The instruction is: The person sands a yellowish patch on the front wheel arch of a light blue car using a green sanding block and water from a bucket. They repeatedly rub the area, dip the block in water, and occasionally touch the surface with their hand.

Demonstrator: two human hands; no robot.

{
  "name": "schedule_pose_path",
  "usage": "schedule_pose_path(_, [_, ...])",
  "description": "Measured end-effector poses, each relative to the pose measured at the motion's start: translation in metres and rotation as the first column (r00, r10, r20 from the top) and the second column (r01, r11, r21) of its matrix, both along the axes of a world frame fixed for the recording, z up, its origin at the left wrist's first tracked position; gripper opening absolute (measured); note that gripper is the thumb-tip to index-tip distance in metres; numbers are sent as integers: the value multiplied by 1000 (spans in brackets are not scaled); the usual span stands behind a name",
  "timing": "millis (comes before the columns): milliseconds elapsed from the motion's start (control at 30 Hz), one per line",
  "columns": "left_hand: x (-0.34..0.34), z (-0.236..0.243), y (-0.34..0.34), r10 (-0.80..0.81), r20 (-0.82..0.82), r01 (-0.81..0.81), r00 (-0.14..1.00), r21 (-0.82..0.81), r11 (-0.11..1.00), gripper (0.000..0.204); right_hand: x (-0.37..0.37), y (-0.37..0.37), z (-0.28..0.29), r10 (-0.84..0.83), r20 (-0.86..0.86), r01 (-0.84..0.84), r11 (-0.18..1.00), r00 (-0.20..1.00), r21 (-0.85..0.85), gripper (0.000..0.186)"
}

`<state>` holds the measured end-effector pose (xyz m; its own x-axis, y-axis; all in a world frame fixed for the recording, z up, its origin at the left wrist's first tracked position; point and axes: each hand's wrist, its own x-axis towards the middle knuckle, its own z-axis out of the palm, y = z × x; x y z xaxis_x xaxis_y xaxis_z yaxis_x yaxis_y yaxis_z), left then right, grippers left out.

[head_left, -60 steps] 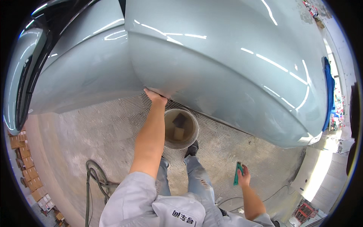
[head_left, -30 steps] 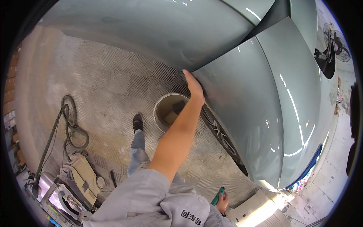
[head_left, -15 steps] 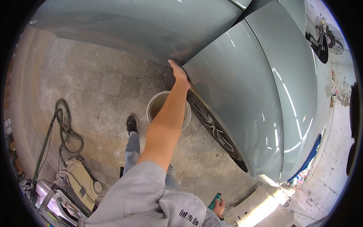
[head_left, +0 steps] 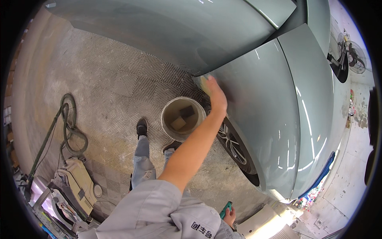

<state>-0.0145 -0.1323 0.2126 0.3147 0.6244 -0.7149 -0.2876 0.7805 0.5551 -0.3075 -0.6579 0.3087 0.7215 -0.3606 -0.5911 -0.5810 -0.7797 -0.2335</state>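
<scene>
The car side panel (head_left: 262, 107), of grey-green colour, is placed above the wheel (head_left: 234, 147), and its lower corner is found just beside the neighbouring panel (head_left: 175, 36). This corner is partly covered by the left hand (head_left: 217, 95), which is laid along the edge. A yellowish patch (head_left: 204, 84) is seen at the fingers, but it cannot be told whether it is filler on the corner or a pad, so it also cannot be told if anything is grasped there. By the right hand a green block (head_left: 226, 208) is grasped; this hand (head_left: 230, 217) is held low, well apart from the corner. On the patterned floor (head_left: 115, 75), near its edge along the wheel, a bucket (head_left: 163, 115) is placed, with a dark piece (head_left: 187, 111) and a tan piece (head_left: 178, 123) inside. The step in hand is judged to be the checking by touch, or perhaps the rubbing, of the lower corner. For the next move, light and even pressure would be called for; if roughness is felt, the green block would need to be brought there carefully.
</scene>
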Motion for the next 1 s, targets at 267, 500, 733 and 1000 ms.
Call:
schedule_pose_path(267, [-7,-124,73,-146,117,180,982,-382,907,97,-13,4,9,-107,77,101,992,991,76,44])
schedule_pose_path(500, [-5,-92,63,-99,198,152,975,-276,949,95,-32,3,15,-148,-2,148,987,989,68,42])
schedule_pose_path(733, [-9,-32,47,-77,191,112,979,-179,977,90,-14,10,6,-78,-1,78,997,997,7,46])
schedule_pose_path(1000, [-14,0,35,-85,246,118,966,-123,985,92,-4,16,3,-34,-25,33,999,999,-20,45])
